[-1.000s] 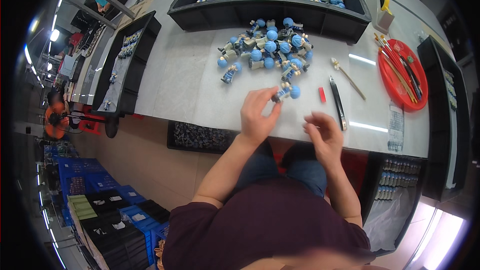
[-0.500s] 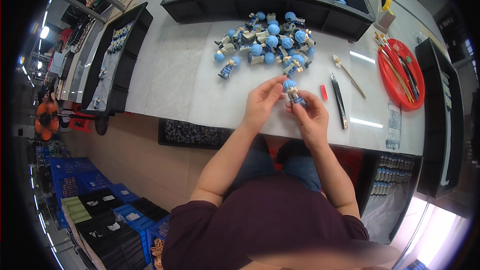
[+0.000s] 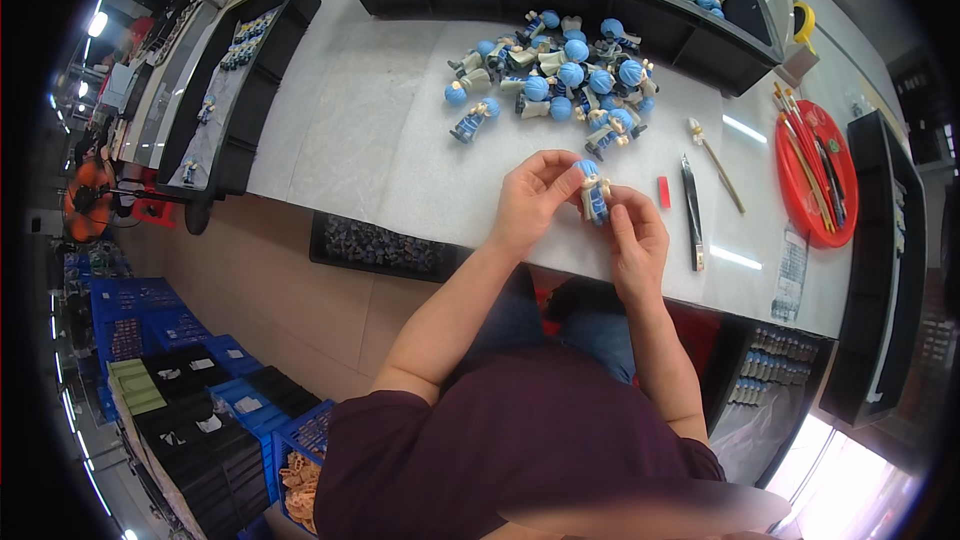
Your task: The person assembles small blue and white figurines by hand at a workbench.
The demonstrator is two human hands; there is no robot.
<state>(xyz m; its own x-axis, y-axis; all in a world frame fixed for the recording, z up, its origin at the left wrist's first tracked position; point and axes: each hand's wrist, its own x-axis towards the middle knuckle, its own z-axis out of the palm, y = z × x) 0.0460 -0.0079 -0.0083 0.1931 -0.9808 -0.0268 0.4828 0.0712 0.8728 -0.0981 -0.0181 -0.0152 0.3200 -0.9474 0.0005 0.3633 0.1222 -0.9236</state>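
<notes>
Above the table [image 3: 350, 130], near its front edge, holds a figure [image 3: 596, 202] between both hands, with its blue cap toward the pile [image 3: 569, 77]. Clamps the left hand [image 3: 534, 200] on its upper part, with thumb and fingers closed on either side. Rests the right hand [image 3: 638, 240] against its lower part, with thumb and fingertips near each other; cannot tell whether firmly pinched or only touching. Has the pile of like figures just beyond, short of a black bin [image 3: 560, 2] holding many more. To the right, has a red block [image 3: 664, 192], a slim dark tool [image 3: 692, 212] and a stick [image 3: 722, 172] lying apart. Farther right, has brushes [image 3: 812, 162] in a red dish [image 3: 848, 175]. Well off to the left, has a black tray [image 3: 262, 90] with figures inside.
</notes>
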